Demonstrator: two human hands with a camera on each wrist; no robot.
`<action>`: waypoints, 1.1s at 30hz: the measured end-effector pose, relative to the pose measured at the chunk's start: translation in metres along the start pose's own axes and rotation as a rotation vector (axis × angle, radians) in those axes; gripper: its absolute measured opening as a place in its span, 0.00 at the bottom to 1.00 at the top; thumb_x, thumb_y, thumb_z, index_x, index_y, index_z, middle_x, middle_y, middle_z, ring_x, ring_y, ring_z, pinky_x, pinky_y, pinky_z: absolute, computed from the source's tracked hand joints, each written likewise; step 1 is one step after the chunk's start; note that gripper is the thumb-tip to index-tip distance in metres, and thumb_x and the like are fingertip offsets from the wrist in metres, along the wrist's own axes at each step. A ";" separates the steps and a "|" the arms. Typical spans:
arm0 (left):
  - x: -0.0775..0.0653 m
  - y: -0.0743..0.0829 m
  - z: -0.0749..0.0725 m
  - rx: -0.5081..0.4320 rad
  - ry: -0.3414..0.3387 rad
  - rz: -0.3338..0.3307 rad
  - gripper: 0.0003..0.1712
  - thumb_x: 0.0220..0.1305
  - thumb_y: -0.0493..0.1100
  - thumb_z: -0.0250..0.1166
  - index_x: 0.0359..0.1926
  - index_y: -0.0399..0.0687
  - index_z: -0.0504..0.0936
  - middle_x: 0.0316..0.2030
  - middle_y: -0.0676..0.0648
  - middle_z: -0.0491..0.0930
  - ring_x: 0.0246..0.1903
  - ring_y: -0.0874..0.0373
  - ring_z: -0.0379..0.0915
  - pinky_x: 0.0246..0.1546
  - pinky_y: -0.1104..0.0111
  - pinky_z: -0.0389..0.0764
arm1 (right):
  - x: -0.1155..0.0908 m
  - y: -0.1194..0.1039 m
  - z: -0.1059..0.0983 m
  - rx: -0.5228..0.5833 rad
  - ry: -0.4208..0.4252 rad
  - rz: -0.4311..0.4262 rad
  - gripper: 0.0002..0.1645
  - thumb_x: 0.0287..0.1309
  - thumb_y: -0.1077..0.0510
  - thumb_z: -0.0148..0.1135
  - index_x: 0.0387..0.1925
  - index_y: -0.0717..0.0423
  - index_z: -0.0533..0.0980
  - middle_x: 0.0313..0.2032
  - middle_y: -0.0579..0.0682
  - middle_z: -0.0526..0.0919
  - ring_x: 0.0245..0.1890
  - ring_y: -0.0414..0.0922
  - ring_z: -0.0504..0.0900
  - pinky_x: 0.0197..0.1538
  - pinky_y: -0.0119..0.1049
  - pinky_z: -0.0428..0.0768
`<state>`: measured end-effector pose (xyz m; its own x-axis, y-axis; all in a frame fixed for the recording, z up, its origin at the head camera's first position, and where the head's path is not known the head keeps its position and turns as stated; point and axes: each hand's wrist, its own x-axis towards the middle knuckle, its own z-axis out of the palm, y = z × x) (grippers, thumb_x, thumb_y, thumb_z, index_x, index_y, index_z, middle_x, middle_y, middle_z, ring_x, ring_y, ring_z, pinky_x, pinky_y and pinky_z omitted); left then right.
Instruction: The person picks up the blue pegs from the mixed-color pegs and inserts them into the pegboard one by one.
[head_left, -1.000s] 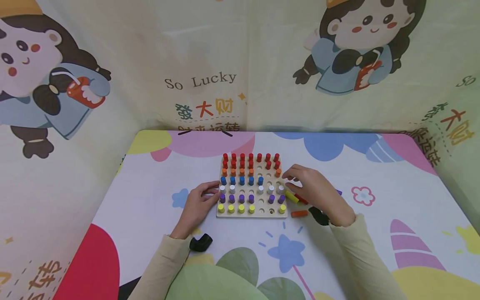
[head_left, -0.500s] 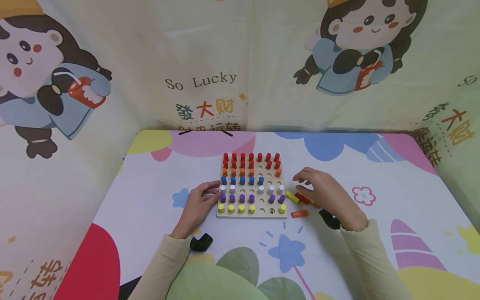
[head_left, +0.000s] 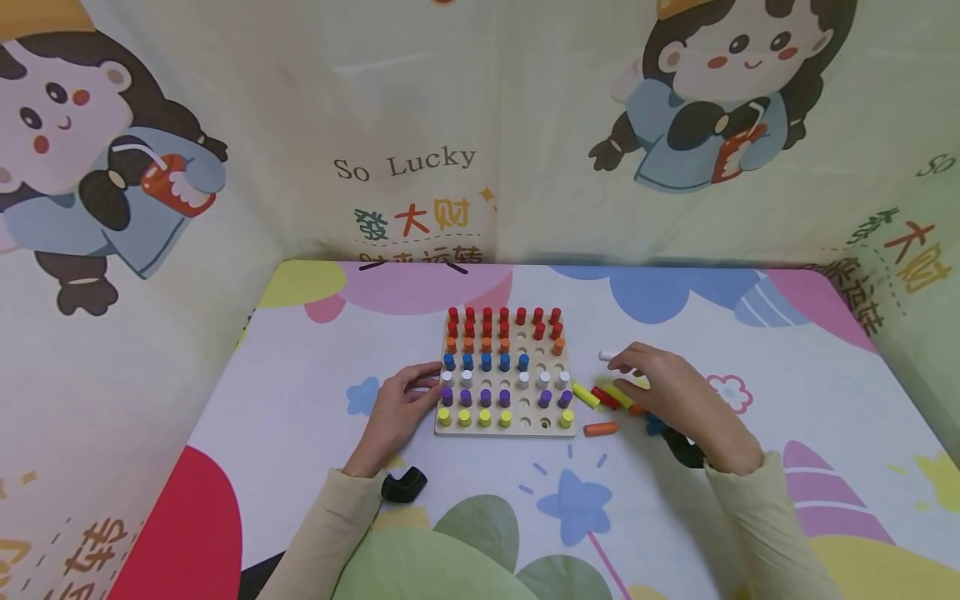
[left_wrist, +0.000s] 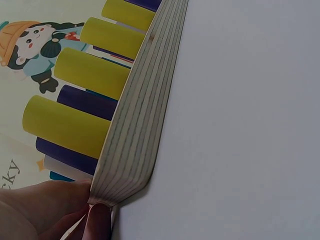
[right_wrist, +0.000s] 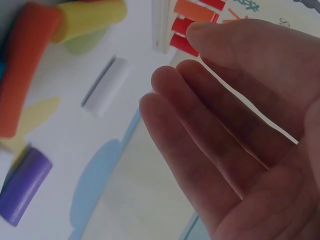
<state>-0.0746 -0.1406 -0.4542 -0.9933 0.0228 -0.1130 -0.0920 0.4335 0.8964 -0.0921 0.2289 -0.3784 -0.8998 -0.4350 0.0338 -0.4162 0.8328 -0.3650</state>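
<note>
A wooden pegboard [head_left: 525, 423] stands on the table with rows of red, orange, blue, white, purple and yellow pegs upright in it. Several of its holes are bare. My left hand [head_left: 401, 406] holds the board by its left edge; in the left wrist view its fingers [left_wrist: 45, 202] meet the board's corner. To the right of the board my right hand [head_left: 660, 387] hovers with fingers loosely bent and nothing between them. A white peg [head_left: 606, 356] lies by its fingertips, and the right wrist view shows this white peg [right_wrist: 106, 86] on the table, apart from the hand.
Loose pegs lie right of the board: a yellow peg [head_left: 586, 396], a red peg [head_left: 604, 398] and an orange peg [head_left: 600, 429]. A purple peg [right_wrist: 25, 185] shows in the right wrist view. A printed cloth wall [head_left: 420, 100] rises behind the table.
My right hand has moved rightward from the board's right edge to over the loose pegs, bringing the white peg into sight. The left hand has stayed at the board.
</note>
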 end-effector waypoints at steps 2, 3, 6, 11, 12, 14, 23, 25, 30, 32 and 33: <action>0.000 0.000 0.000 0.005 0.002 0.002 0.23 0.68 0.43 0.65 0.64 0.50 0.76 0.57 0.47 0.78 0.52 0.55 0.78 0.56 0.60 0.80 | -0.002 0.002 0.000 -0.003 -0.003 0.005 0.17 0.52 0.64 0.74 0.46 0.61 0.83 0.41 0.53 0.85 0.42 0.51 0.85 0.46 0.49 0.85; 0.000 -0.001 0.000 0.009 0.004 0.002 0.23 0.68 0.43 0.65 0.64 0.51 0.76 0.57 0.48 0.78 0.52 0.55 0.78 0.56 0.60 0.80 | -0.004 0.003 0.000 -0.004 -0.005 0.013 0.17 0.52 0.63 0.74 0.46 0.61 0.83 0.41 0.53 0.85 0.42 0.51 0.85 0.47 0.49 0.85; 0.000 0.000 0.000 0.011 0.006 0.001 0.23 0.68 0.43 0.65 0.63 0.50 0.77 0.56 0.47 0.79 0.52 0.55 0.78 0.56 0.60 0.80 | -0.007 0.007 0.000 -0.003 -0.013 0.029 0.17 0.51 0.63 0.75 0.45 0.60 0.83 0.41 0.52 0.85 0.42 0.51 0.84 0.46 0.50 0.85; -0.001 0.001 0.000 0.011 0.006 -0.003 0.23 0.68 0.43 0.65 0.64 0.50 0.77 0.56 0.47 0.79 0.52 0.55 0.79 0.56 0.60 0.80 | -0.012 0.013 -0.002 0.013 -0.023 0.028 0.16 0.51 0.62 0.75 0.43 0.59 0.83 0.40 0.51 0.84 0.41 0.51 0.84 0.45 0.49 0.86; -0.001 0.001 0.000 0.011 0.006 -0.004 0.23 0.68 0.43 0.65 0.64 0.50 0.76 0.56 0.47 0.79 0.52 0.55 0.79 0.56 0.60 0.80 | -0.013 0.014 -0.002 0.015 -0.025 0.025 0.15 0.51 0.62 0.75 0.43 0.58 0.83 0.40 0.51 0.84 0.41 0.50 0.84 0.45 0.49 0.86; -0.001 0.001 0.000 0.011 0.006 -0.007 0.24 0.68 0.43 0.65 0.64 0.50 0.76 0.56 0.47 0.79 0.52 0.55 0.79 0.56 0.60 0.80 | -0.015 0.017 -0.003 0.017 -0.027 0.014 0.14 0.51 0.62 0.75 0.42 0.58 0.83 0.39 0.50 0.84 0.40 0.49 0.84 0.45 0.48 0.86; 0.001 -0.001 0.000 -0.014 0.001 0.013 0.23 0.69 0.42 0.64 0.64 0.48 0.76 0.58 0.47 0.78 0.52 0.55 0.78 0.56 0.61 0.81 | -0.026 0.027 -0.001 0.009 -0.033 -0.012 0.12 0.50 0.60 0.76 0.38 0.54 0.84 0.36 0.44 0.84 0.37 0.44 0.84 0.41 0.44 0.86; 0.002 -0.002 0.000 -0.022 0.002 0.014 0.23 0.69 0.42 0.64 0.63 0.48 0.77 0.58 0.47 0.78 0.53 0.55 0.78 0.55 0.62 0.81 | -0.027 0.029 0.000 0.007 -0.036 -0.024 0.11 0.49 0.59 0.76 0.36 0.53 0.84 0.34 0.43 0.83 0.35 0.43 0.84 0.40 0.43 0.86; 0.002 -0.002 0.001 -0.013 0.003 0.014 0.23 0.68 0.42 0.65 0.63 0.49 0.77 0.57 0.47 0.79 0.52 0.56 0.78 0.55 0.61 0.81 | -0.030 0.032 0.002 0.004 -0.039 -0.059 0.11 0.47 0.62 0.77 0.34 0.52 0.83 0.32 0.41 0.82 0.33 0.40 0.83 0.37 0.40 0.85; 0.002 -0.003 0.001 -0.012 0.002 0.017 0.23 0.68 0.43 0.65 0.63 0.49 0.77 0.57 0.47 0.79 0.52 0.56 0.78 0.55 0.61 0.81 | -0.030 0.033 0.002 -0.002 -0.041 -0.066 0.12 0.46 0.63 0.77 0.34 0.52 0.83 0.32 0.40 0.82 0.32 0.40 0.82 0.37 0.40 0.85; 0.002 -0.003 0.001 -0.014 0.002 0.016 0.23 0.68 0.43 0.65 0.63 0.49 0.77 0.57 0.47 0.79 0.52 0.56 0.78 0.55 0.61 0.81 | -0.031 0.033 0.002 -0.003 -0.041 -0.069 0.12 0.46 0.63 0.78 0.34 0.52 0.83 0.32 0.40 0.82 0.32 0.40 0.82 0.36 0.40 0.85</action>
<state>-0.0762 -0.1411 -0.4573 -0.9948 0.0279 -0.0979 -0.0771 0.4208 0.9039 -0.0779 0.2690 -0.3938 -0.8626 -0.5054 0.0203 -0.4779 0.8012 -0.3601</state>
